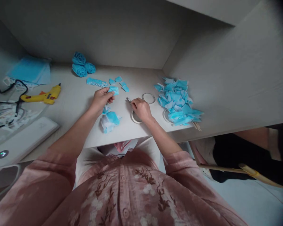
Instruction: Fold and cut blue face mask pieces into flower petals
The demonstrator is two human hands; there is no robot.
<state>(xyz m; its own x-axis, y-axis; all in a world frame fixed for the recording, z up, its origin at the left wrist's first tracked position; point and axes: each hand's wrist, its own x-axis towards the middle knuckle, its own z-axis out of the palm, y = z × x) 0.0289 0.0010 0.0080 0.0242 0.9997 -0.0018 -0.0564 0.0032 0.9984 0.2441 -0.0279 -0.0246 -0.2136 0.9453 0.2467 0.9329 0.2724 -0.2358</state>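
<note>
My left hand pinches a small folded blue piece above the middle of the desk. In my right hand is a small metal tool, its tip pointing up and left; what kind of tool is too small to tell. Below that hand lies a round ring, partly covered by it, and another ring is just beyond. Several cut blue pieces and a pleated blue strip lie past my left hand. A crumpled blue and white bundle rests nearer me.
Three blue rosettes stand near the back wall. To the left are stacked blue sheets, a yellow glue gun with black cable and a long white device. A blue flower-like heap with sticks is on the right.
</note>
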